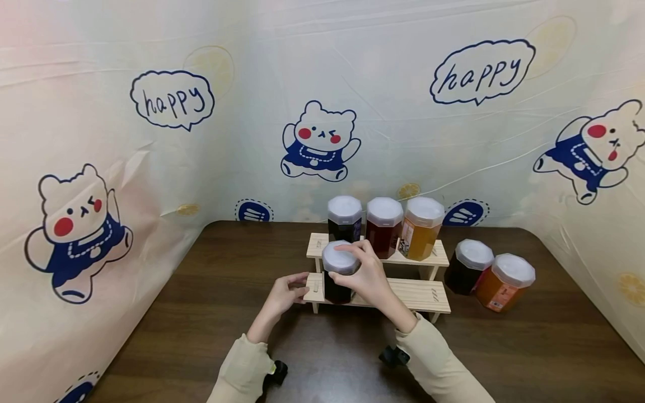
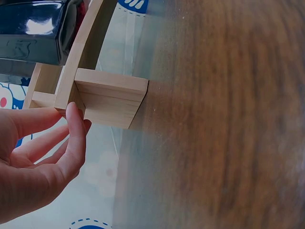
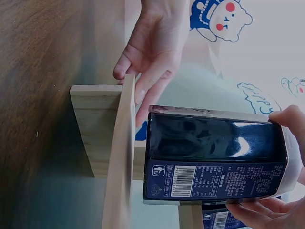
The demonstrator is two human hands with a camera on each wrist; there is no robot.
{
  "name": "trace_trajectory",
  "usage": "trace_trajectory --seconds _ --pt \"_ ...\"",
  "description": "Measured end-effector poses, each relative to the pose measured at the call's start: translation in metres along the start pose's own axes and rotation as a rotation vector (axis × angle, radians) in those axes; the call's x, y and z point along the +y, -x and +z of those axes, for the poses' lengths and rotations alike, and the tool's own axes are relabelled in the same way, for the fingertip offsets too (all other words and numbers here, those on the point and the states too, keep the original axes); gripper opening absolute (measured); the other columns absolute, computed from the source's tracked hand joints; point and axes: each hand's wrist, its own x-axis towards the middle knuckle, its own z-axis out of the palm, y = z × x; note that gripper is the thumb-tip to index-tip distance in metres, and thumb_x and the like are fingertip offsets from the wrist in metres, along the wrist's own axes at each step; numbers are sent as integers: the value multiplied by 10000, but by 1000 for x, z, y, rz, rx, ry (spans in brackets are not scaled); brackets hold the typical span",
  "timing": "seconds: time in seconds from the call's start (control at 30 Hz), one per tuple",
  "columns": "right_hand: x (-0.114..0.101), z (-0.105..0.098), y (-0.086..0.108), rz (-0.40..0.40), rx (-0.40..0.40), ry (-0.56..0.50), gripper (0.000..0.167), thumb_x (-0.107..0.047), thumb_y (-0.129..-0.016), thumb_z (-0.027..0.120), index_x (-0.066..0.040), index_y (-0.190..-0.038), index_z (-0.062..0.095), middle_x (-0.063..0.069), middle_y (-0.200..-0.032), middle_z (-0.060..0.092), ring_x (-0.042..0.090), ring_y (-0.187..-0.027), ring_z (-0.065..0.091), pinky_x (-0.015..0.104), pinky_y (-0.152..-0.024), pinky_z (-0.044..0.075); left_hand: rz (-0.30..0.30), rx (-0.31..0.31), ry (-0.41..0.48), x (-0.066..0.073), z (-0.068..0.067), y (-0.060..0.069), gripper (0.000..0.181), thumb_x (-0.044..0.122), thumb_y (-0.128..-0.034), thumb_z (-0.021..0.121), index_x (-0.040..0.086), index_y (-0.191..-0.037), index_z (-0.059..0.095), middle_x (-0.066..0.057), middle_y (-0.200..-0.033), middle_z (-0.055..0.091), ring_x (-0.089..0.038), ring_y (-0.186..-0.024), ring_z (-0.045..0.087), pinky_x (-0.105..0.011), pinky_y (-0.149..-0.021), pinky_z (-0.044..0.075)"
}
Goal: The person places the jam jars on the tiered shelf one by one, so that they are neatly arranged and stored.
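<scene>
My right hand [image 1: 372,277] grips a dark jar [image 1: 335,291] by its frosted eight-sided lid from above. The jar is upright at the left end of the lower step of a two-step wooden rack [image 1: 415,293]. In the right wrist view a narrow gap shows between the jar's base and the board, and its blue label [image 3: 214,180] with a barcode faces the camera. My left hand [image 2: 45,157] pinches the left end of that lower board between thumb and fingers. On the upper step stand a dark jar [image 1: 345,228], a deep red jar [image 1: 382,238] and an amber jar [image 1: 419,240].
To the right of the rack, another dark jar [image 1: 461,275] and an orange jar [image 1: 496,292] stand side by side on the brown wooden table [image 1: 211,336]. A printed cloth [image 1: 393,112] with cartoon bears hangs behind the table and along its sides.
</scene>
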Motion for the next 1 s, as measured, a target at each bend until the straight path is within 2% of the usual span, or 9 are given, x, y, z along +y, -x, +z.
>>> trace_trajectory --seconds 0.4,0.7,1.0 --pt "6 10 -2 23 -9 11 421 -145 -617 787 -124 -1011 639 81 -977 475 250 -903 519 353 -715 488 -10 8 10 0 0 -2 364 -99 -786 553 -124 -1147 517 -233 -982 564 -136 -631 570 -307 -550 534" --pt "10 12 1 -9 8 15 429 -146 -623 783 -136 -1025 633 83 -993 472 235 -916 506 359 -724 486 -11 4 9 0 1 -2 363 -102 -786 548 -124 -1147 518 -238 -985 565 -140 -639 574 -313 -559 536" --pt "11 13 5 6 -10 13 454 -162 -652 780 -142 -1071 608 113 -1077 461 269 -963 496 393 -765 474 -22 14 4 0 1 -1 356 -98 -791 550 -121 -1145 521 -234 -988 557 -130 -635 563 -284 -544 530"
